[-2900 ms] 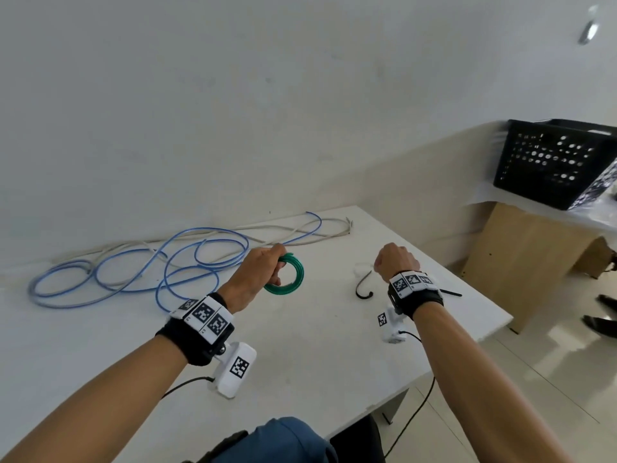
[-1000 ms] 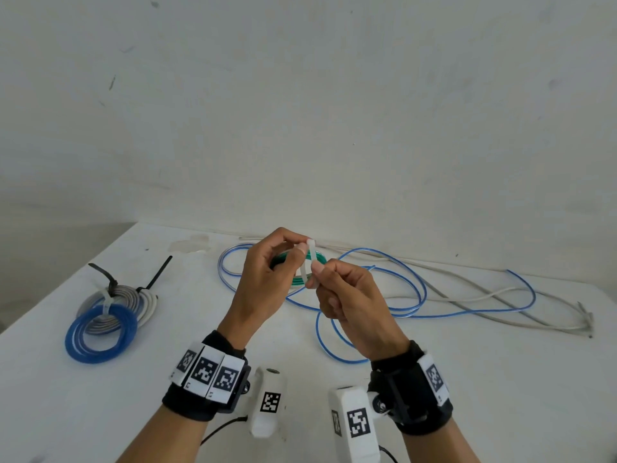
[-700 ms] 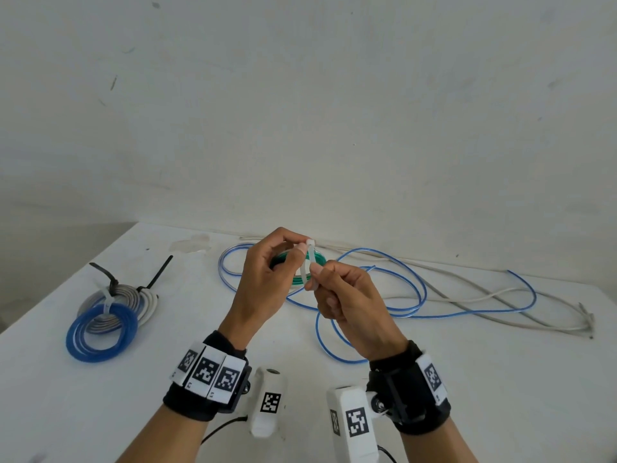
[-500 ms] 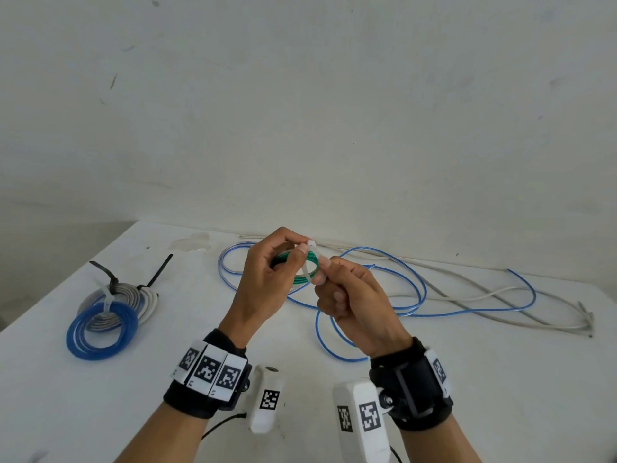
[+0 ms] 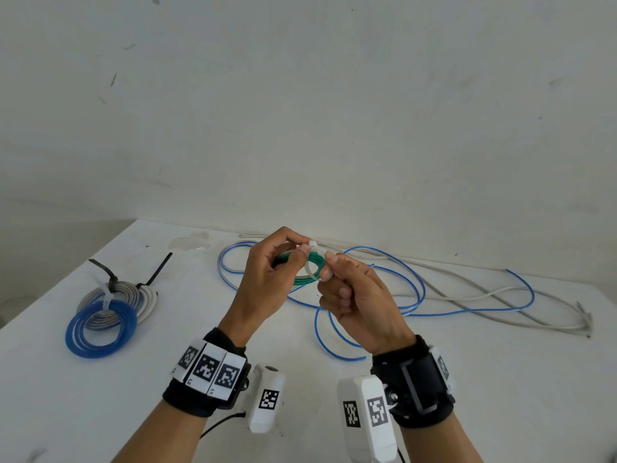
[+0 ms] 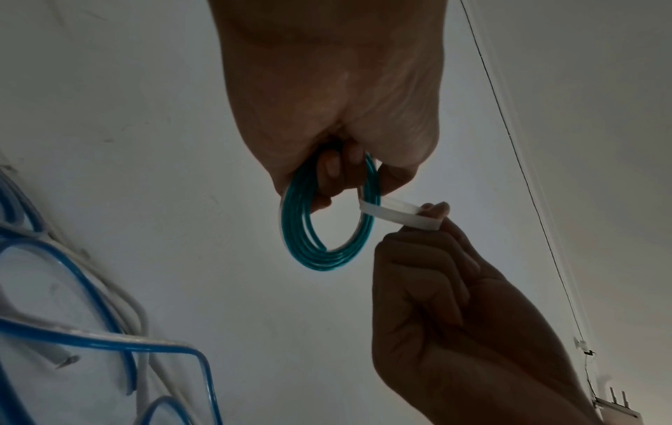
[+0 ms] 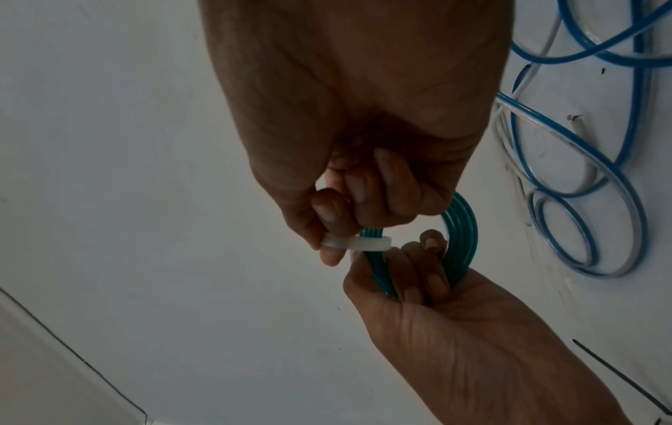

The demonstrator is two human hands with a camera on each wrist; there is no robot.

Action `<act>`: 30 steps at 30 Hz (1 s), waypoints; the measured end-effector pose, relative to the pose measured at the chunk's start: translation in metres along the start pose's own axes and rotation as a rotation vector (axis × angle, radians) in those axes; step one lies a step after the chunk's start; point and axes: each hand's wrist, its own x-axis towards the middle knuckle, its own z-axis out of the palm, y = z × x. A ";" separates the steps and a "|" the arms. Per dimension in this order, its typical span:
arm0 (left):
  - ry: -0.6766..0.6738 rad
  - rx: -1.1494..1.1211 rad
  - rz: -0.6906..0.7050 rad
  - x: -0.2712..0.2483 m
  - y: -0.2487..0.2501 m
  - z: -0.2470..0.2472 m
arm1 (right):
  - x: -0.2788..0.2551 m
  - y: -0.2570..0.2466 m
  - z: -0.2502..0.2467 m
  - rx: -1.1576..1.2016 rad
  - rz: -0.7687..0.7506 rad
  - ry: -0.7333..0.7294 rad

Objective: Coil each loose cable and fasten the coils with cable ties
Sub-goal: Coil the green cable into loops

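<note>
Above the white table [image 5: 467, 379], my left hand [image 5: 293, 259] grips a small green cable coil [image 5: 314, 266], fingers curled through its ring. My right hand [image 5: 329, 266] pinches a white cable tie [image 5: 315, 257] that loops around the coil's strands. In the left wrist view the tie [image 6: 396, 214] sticks out sideways from the green coil [image 6: 327, 244] into the right hand's fingertips [image 6: 436, 208]. In the right wrist view the tie [image 7: 358, 244] crosses the green coil [image 7: 460, 235]. A loose blue cable [image 5: 414, 285] and a loose grey cable [image 5: 500, 294] lie behind the hands.
At the table's left lie a tied blue coil [image 5: 100, 325] and a tied grey coil [image 5: 123, 292] with black tie tails sticking up. The wall stands close behind the table. Wrist cameras hang below both hands.
The right hand came from the table's right side with a white tie and met the left hand. In the last second it bent the tie round the green coil and turned slightly.
</note>
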 end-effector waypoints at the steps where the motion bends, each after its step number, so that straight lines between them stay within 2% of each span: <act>1: -0.001 -0.001 -0.002 0.000 0.000 0.000 | 0.000 0.000 0.000 0.004 0.001 -0.003; 11: 0.002 0.008 -0.015 0.000 0.002 -0.001 | 0.001 0.002 0.002 -0.077 -0.011 0.010; 17: -0.047 0.019 -0.009 -0.002 -0.003 0.001 | -0.003 -0.001 0.009 -0.156 -0.060 0.114; 21: -0.044 -0.006 -0.027 -0.002 -0.002 0.002 | -0.005 -0.002 0.013 -0.354 -0.129 0.185; 26: -0.113 -0.013 -0.018 -0.005 -0.001 0.009 | -0.005 -0.001 0.011 -0.333 -0.167 0.258; 30: -0.089 -0.043 -0.074 -0.002 -0.001 0.006 | -0.005 -0.004 0.002 -0.508 -0.262 0.368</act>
